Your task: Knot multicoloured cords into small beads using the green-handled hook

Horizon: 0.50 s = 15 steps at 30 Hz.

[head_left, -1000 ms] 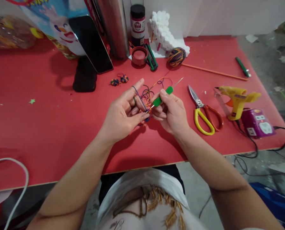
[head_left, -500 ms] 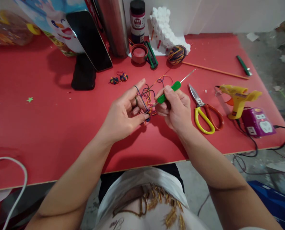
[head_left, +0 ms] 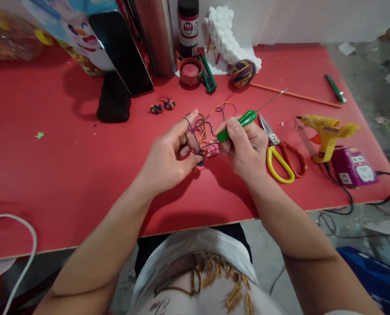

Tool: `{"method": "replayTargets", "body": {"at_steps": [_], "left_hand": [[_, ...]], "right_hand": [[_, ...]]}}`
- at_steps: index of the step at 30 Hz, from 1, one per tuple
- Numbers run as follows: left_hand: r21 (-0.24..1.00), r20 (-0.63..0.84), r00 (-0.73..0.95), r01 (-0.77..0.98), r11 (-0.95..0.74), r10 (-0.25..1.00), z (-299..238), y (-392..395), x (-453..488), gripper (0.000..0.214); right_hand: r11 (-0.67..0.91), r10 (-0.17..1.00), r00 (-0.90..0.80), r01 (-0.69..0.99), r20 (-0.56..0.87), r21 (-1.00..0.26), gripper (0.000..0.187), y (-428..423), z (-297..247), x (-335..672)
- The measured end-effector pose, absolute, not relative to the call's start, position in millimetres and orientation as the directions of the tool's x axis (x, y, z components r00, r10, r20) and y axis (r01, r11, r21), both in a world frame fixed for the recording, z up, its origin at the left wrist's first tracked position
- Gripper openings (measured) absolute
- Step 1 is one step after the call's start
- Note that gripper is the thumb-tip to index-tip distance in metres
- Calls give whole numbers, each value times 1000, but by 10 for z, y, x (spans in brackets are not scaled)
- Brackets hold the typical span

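My left hand (head_left: pixel 170 153) pinches a small crocheted piece (head_left: pixel 201 156) of dark blue and orange yarn between thumb and fingers. A dark strand runs from the piece up around the raised index finger. In my right hand (head_left: pixel 245 146) is a crochet hook (head_left: pixel 245 120) with a green handle, gripped like a pen. One metal end points up and right, the other toward the crocheted piece. Loose multicoloured yarn (head_left: pixel 200 129) lies tangled behind the fingers, and a strand leads back to a yarn ball (head_left: pixel 243 73).
Scissors (head_left: pixel 280 159) lie just right of my right hand, with a yellow glue gun (head_left: pixel 328 133) beyond them. Two small crocheted pieces (head_left: pixel 162 106) rest behind my left hand. A phone (head_left: pixel 121 54) leans at the back left, near a metal flask (head_left: pixel 157 39).
My right hand has moved a little right, drawing the crochet hook away from the crocheted piece and tilting it. The left hand has stayed nearly still.
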<state>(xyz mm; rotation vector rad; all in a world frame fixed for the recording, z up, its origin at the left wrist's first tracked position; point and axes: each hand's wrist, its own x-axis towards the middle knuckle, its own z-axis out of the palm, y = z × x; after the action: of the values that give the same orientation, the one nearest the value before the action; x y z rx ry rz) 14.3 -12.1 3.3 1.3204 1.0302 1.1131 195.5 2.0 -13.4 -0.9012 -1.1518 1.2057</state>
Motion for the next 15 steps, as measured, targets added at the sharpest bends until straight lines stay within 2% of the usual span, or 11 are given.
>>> {"method": "replayTargets", "body": {"at_steps": [8, 12, 15], "left_hand": [[999, 42, 180, -19, -40, 983, 22, -98, 132, 79], [999, 33, 177, 28, -38, 984, 17, -94, 127, 79], [996, 22, 170, 77, -35, 985, -2, -95, 125, 81]], "right_hand": [[164, 984, -32, -187, 173, -969, 39, -26, -129, 1974], [320, 947, -9, 26, 320, -947, 41, -54, -104, 1983], [475, 879, -60, 195, 473, -858, 41, -60, -102, 1991]]}}
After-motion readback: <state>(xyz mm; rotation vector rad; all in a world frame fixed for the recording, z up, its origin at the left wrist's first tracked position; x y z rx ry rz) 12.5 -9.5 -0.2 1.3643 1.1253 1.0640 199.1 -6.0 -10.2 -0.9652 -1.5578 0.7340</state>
